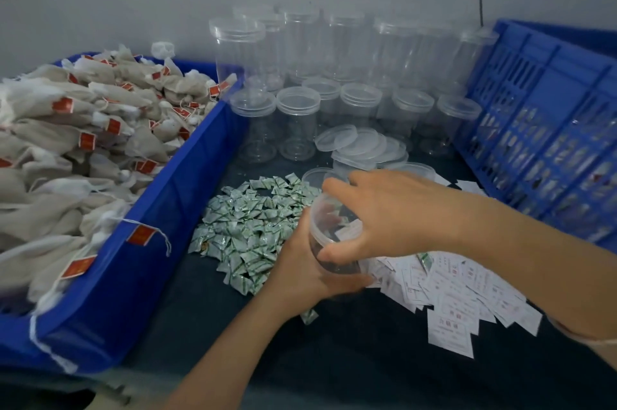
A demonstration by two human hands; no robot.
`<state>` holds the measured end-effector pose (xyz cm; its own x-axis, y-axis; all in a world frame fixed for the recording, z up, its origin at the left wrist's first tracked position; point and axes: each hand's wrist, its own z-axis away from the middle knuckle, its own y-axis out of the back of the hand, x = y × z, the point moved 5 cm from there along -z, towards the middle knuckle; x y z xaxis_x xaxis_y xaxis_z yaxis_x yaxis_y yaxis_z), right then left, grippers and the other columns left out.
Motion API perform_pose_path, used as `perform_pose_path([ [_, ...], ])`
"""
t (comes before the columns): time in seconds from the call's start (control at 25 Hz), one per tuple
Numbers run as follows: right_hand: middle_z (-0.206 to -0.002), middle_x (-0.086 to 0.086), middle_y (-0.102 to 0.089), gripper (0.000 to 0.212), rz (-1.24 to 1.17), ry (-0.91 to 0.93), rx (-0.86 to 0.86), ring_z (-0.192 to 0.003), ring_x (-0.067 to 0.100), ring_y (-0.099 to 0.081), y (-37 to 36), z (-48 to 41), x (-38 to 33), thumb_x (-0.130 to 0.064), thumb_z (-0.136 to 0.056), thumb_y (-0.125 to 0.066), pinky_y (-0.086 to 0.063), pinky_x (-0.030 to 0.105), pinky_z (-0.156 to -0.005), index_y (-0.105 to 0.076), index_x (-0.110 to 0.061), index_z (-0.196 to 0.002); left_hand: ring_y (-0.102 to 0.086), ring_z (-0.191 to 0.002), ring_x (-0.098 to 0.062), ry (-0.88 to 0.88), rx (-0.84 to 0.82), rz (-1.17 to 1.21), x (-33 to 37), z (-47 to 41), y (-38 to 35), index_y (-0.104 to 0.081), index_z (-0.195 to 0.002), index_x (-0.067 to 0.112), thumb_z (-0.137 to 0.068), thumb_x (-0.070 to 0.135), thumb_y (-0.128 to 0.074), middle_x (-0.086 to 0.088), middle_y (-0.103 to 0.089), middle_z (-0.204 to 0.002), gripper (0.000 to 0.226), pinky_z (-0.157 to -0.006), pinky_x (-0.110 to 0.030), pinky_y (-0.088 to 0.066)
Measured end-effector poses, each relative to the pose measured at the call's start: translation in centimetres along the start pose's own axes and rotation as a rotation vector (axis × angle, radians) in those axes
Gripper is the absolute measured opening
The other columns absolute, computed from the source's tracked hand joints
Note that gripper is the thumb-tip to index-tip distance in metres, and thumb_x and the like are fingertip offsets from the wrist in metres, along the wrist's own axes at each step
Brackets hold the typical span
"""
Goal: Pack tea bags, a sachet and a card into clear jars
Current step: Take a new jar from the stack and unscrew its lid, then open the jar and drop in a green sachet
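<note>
Head view shows us holding one jar [326,227] tilted toward us, just above the desk [334,359]. Our left hand [300,266] grips its lower body, we judge to steady it. Our right hand [390,212] spans its mouth, thumb and fingers curled round the rim; whether a lid sits under the palm we cannot tell. Sachets [253,226] lie just left of the jar, cards [460,296] just right of it, and tea bags [66,142] fill a bin [150,242] farther left.
</note>
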<state>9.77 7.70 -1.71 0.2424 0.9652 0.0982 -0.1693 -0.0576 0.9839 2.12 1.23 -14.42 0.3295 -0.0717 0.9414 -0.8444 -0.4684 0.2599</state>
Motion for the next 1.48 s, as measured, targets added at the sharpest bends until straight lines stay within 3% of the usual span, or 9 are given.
perform_pose_path([
  [0.44, -0.123, -0.012, -0.037, 0.057, -0.177, 0.189, -0.403, -0.122, 0.014, -0.038, 1.5, 0.3, -1.5, -0.020, -0.081, -0.078, -0.049, 0.040, -0.095, -0.052, -0.047, -0.123, -0.057, -0.114, -0.001, 0.064, -0.129, 0.064, 0.0, -0.3, -0.1, -0.047, -0.129, 0.025, -0.049, 0.024, -0.094, 0.015, -0.060, -0.120, 0.092, -0.089, -0.015, -0.048],
  [0.52, -0.133, -0.019, -0.040, 0.013, -0.279, 0.213, -0.402, -0.126, 0.006, -0.040, 2.2, 0.5, -2.2, -0.042, -0.083, -0.076, -0.045, 0.033, -0.097, -0.068, -0.040, -0.094, -0.051, -0.114, 0.014, 0.032, -0.167, 0.003, 0.3, -0.4, -0.4, -0.048, -0.132, 0.026, -0.055, 0.029, -0.090, 0.025, -0.057, -0.118, 0.087, -0.089, -0.011, -0.046],
  [0.68, -0.111, -0.009, -0.058, 0.064, -0.139, 0.031, -0.134, -0.098, 0.011, -0.055, 3.1, -0.6, -1.7, -0.081, -0.085, -0.033, -0.043, 0.032, -0.081, -0.056, -0.034, -0.123, -0.062, -0.108, -0.004, 0.087, -0.115, 0.097, -0.1, 0.0, -0.2, -0.052, -0.124, 0.028, -0.054, 0.020, -0.093, 0.009, -0.067, -0.115, 0.081, -0.087, -0.023, -0.053],
  [0.8, -0.083, -0.007, -0.048, 0.061, 0.160, -0.028, -0.221, -0.069, 0.010, -0.046, 2.1, -1.1, -1.4, -0.077, -0.089, -0.038, -0.036, 0.031, -0.058, -0.054, -0.025, -0.118, -0.064, -0.108, -0.008, 0.086, -0.142, 0.158, 0.0, 0.1, -0.4, -0.045, -0.129, 0.022, -0.057, 0.006, -0.091, 0.008, -0.066, -0.115, 0.087, -0.083, -0.019, -0.052],
  [0.92, -0.122, -0.010, -0.038, 0.049, -0.070, 0.157, -0.464, -0.107, 0.016, -0.048, 2.7, -0.5, -2.0, -0.033, -0.085, -0.073, -0.051, 0.031, -0.076, -0.050, -0.046, -0.125, -0.057, -0.115, -0.002, 0.083, -0.105, 0.112, 0.3, 0.1, -0.2, -0.046, -0.128, 0.031, -0.055, 0.018, -0.093, 0.014, -0.060, -0.121, 0.088, -0.090, -0.018, -0.050],
  [1.0, -0.134, -0.011, -0.030, 0.062, -0.049, 0.157, -0.460, -0.120, 0.015, -0.038, 2.6, -0.2, -2.0, -0.048, -0.078, -0.079, -0.048, 0.035, -0.089, -0.045, -0.049, -0.131, -0.054, -0.117, 0.001, 0.065, -0.100, 0.055, 0.4, 0.0, -0.1, -0.045, -0.129, 0.032, -0.055, 0.022, -0.093, 0.019, -0.056, -0.123, 0.089, -0.092, -0.015, -0.048],
  [1.12, -0.092, -0.007, -0.043, 0.071, 0.099, -0.020, -0.249, -0.074, 0.012, -0.045, 1.8, -0.9, -1.5, -0.083, -0.079, -0.047, -0.036, 0.028, -0.060, -0.045, -0.028, -0.123, -0.058, -0.113, -0.001, 0.065, -0.123, 0.072, 0.3, 0.1, -0.4, -0.044, -0.136, 0.015, -0.055, 0.018, -0.093, 0.022, -0.059, -0.118, 0.094, -0.086, -0.012, -0.049],
  [1.32, -0.121, -0.008, -0.038, 0.046, -0.044, 0.167, -0.489, -0.110, 0.017, -0.048, 2.9, -0.6, -2.2, -0.044, -0.077, -0.080, -0.052, 0.037, -0.082, -0.046, -0.044, -0.107, -0.054, -0.117, 0.002, 0.074, -0.094, 0.062, 0.4, 0.2, -0.3, -0.045, -0.129, 0.029, -0.054, 0.024, -0.093, 0.017, -0.056, -0.126, 0.089, -0.094, -0.019, -0.049],
  [1.48, -0.113, 0.003, -0.056, 0.077, -0.079, 0.080, -0.248, -0.087, 0.013, -0.048, 3.4, -1.9, -2.9, -0.087, -0.075, -0.040, -0.043, 0.031, -0.073, -0.062, -0.019, -0.104, -0.057, -0.104, 0.012, 0.042, -0.065, 0.031, 0.3, 0.2, -0.2, -0.047, -0.116, 0.038, -0.056, 0.017, -0.093, 0.028, -0.060, -0.114, 0.078, -0.080, -0.004, -0.046],
])
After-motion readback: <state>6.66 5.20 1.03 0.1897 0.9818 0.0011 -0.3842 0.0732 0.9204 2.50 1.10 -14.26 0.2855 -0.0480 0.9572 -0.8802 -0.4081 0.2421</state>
